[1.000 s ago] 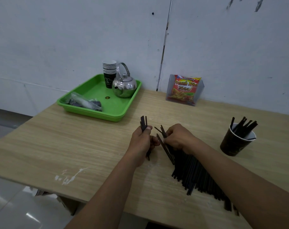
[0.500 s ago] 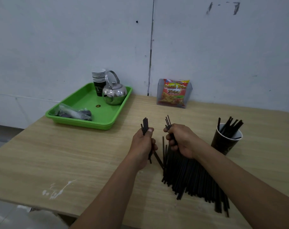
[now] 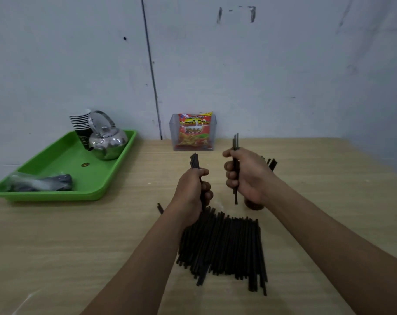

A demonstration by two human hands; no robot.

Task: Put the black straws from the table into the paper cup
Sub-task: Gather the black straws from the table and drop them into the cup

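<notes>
My left hand [image 3: 194, 189] grips a small bunch of black straws [image 3: 194, 161] upright above the table. A few more straws [image 3: 235, 142] stand upright in the grip of my right hand [image 3: 247, 176], raised a little higher and to the right. That hand covers nearly all of the dark paper cup [image 3: 253, 205]; only its base and some straw tips [image 3: 272, 163] behind my wrist show. A large pile of black straws [image 3: 227, 246] lies flat on the wooden table [image 3: 79, 242] below both hands. One stray straw end [image 3: 160, 208] peeks out left of my left wrist.
A green tray [image 3: 63, 169] at the back left carries a steel kettle [image 3: 107, 140], a stack of paper cups [image 3: 80, 123] and a plastic bag [image 3: 38, 184]. A clear holder with a red snack packet [image 3: 193, 131] stands against the wall.
My right hand has lifted its few straws off the pile and moved right, over the cup. The left hand still holds its bunch. The camera has tilted, shifting the scene.
</notes>
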